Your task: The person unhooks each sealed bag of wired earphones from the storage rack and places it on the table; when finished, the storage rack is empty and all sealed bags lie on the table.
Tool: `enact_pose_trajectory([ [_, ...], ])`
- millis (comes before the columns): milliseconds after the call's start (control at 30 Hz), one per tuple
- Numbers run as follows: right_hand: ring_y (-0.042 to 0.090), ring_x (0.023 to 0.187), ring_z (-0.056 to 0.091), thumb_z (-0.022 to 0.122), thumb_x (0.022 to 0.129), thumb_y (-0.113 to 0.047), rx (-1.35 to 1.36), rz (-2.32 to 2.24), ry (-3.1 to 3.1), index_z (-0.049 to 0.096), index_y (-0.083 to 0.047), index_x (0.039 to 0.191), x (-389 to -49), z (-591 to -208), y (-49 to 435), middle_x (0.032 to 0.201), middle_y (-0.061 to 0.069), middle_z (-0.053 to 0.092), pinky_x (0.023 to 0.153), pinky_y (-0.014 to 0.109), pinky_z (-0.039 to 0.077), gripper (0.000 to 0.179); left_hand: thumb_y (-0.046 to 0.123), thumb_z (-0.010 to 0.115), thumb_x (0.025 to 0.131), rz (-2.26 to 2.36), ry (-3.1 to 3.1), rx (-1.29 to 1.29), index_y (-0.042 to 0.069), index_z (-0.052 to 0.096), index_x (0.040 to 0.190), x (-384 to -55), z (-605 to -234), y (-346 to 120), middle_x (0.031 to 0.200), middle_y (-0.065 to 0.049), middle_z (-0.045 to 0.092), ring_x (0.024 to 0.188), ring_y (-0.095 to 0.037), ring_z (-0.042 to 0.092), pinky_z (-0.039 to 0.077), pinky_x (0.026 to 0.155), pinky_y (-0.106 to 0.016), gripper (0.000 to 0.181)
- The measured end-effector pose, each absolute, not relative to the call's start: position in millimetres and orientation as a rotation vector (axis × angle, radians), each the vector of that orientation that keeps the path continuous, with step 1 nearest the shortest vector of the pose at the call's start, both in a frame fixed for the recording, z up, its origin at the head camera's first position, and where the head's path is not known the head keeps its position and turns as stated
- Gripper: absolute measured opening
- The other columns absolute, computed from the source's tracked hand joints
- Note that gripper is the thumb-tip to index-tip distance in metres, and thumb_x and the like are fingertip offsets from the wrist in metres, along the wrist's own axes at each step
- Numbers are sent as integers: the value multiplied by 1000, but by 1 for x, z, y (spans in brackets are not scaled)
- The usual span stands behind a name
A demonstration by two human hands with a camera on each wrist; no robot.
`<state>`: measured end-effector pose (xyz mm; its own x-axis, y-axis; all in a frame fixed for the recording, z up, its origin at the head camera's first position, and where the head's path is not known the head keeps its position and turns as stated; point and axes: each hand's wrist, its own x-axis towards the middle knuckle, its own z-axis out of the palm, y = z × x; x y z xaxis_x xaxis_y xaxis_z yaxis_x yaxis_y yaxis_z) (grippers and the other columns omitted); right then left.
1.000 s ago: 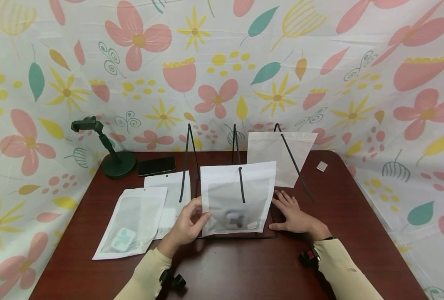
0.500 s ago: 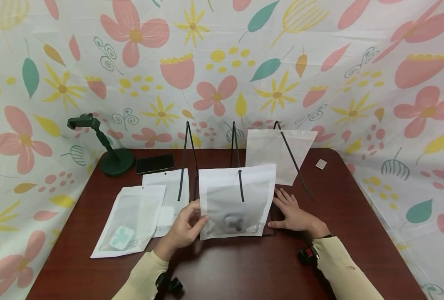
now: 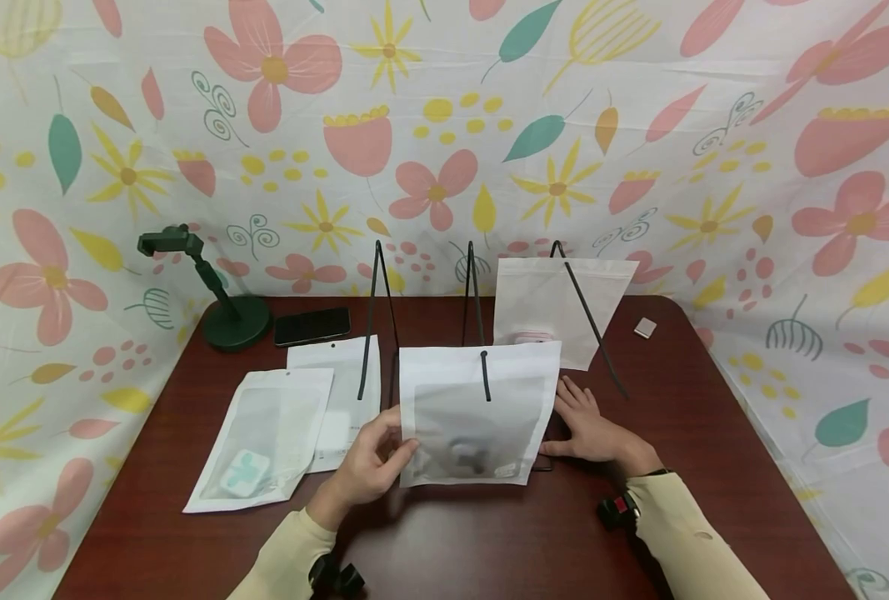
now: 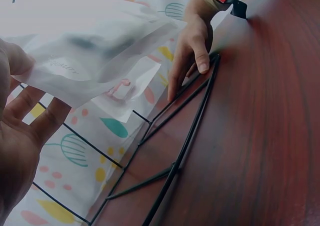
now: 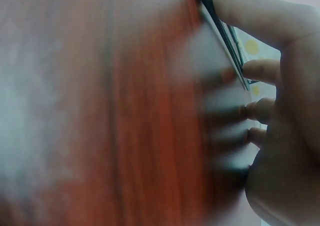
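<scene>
My left hand (image 3: 375,457) pinches the left edge of a white translucent zip pouch (image 3: 444,417) between thumb and fingers. A dark, blurry item shows inside the pouch, low down. The pouch hangs from the middle hook of a black wire display rack (image 3: 375,308), the hook's end poking out in front near the top edge. In the left wrist view the pouch (image 4: 95,61) tilts outward, clear of the rack's base (image 4: 180,151). My right hand (image 3: 590,429) rests with spread fingers at the right end of that base, the thumb beside the wire.
Another white pouch (image 3: 556,292) with a pinkish item hangs on the right hook. Two pouches lie at left, the front one (image 3: 272,408) holding a pale blue-and-white item. A dark green stand (image 3: 234,323), a black phone (image 3: 312,327) and a small white piece (image 3: 645,327) lie farther back.
The hanging pouch's top has dropped lower and its bottom has come toward me, the left hand moving with it. The pinkish item behind it has come into sight. The right hand stays in place.
</scene>
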<state>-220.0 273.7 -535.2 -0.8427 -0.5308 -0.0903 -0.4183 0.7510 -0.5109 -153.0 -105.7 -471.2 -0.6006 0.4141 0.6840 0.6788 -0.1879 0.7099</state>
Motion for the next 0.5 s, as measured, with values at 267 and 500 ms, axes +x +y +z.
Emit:
enact_pose_trajectory([
  [267,55,144,0,76,81,-45,-770,-739,2720,25,-7,154,-221,-533,273,160,28,5,106,76,1,96,-37,50,72,-1841,-1785,-1329,-7,49,121,-152,-469,-104,118,-19,57,97,-13,61,55,52,-35,58],
  [500,53,144,0,75,81,-48,-754,-725,2722,28,-9,153,-220,-537,275,160,26,7,106,75,1,95,-36,50,72,-1835,-1775,-1363,-5,50,124,-149,-470,-104,116,-22,57,97,-13,60,55,53,-32,61],
])
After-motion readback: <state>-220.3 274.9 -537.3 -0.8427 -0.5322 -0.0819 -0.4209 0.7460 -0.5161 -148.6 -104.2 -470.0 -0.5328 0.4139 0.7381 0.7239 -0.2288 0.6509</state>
